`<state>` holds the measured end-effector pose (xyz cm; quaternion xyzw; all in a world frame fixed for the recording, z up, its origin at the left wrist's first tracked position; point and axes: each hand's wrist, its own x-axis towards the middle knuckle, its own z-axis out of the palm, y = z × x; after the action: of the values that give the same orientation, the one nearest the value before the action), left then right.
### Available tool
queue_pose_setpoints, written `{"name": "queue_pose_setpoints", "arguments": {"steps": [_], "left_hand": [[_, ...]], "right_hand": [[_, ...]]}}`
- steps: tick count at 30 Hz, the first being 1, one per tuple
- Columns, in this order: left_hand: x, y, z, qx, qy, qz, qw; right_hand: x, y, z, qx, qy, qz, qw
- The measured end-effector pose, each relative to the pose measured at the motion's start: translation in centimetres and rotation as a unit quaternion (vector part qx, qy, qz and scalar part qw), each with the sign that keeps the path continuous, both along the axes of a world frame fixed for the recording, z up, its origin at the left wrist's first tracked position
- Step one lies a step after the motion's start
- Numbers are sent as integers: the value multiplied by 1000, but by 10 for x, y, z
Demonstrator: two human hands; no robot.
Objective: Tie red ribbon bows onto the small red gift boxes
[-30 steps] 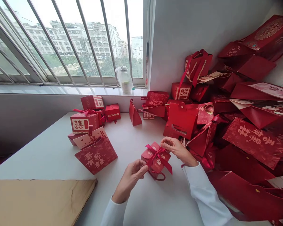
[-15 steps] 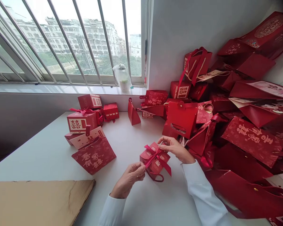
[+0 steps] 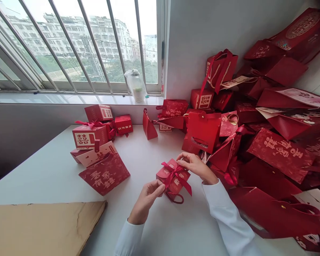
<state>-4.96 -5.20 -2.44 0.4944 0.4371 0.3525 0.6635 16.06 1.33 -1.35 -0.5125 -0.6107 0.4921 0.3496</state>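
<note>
A small red gift box point(image 3: 171, 179) with gold characters sits on the white table, tied with a red ribbon bow point(image 3: 175, 171). A twisted red cord loop point(image 3: 179, 201) hangs from its near side. My left hand point(image 3: 146, 200) pinches a ribbon end at the box's lower left corner. At the upper right, my right hand point(image 3: 196, 167) is closed near the bow with thumb and fingers together; what it pinches there is too small to make out.
Red boxes and bags point(image 3: 280, 149) are piled high along the right. More red boxes point(image 3: 89, 137) stand at the back left of the table point(image 3: 50, 163). Flat cardboard point(image 3: 42, 227) lies front left. A bagged cup point(image 3: 137, 87) stands on the windowsill.
The whole view has shifted slightly. My left hand's fingers have moved a little along the ribbon at the box's corner; my right hand stays at the upper right.
</note>
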Motion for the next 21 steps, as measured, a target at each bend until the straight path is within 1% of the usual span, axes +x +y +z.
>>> {"name": "queue_pose_setpoints", "arguments": {"steps": [3,6,8,11,14,17,21], "left_hand": [[-1,-2,4,45,62,-8,997],[-3,-2,9,87,135,3,987],[-2,-2,11,99,159,11,982],[-1,0,11,90,142,17,986],[0,0,8,67,92,17,993],[0,0,6,26,28,15,999],[2,-2,4,-11,-11,48,999]], "right_hand": [[2,-4,9,17,-72,18,997],[1,-8,21,28,-106,37,993],[-2,-9,26,38,-125,37,991],[-7,-8,29,48,-163,23,985],[-10,-5,27,50,-186,12,981],[-11,-3,22,49,-181,4,982],[-9,-3,15,32,-135,-8,990]]}}
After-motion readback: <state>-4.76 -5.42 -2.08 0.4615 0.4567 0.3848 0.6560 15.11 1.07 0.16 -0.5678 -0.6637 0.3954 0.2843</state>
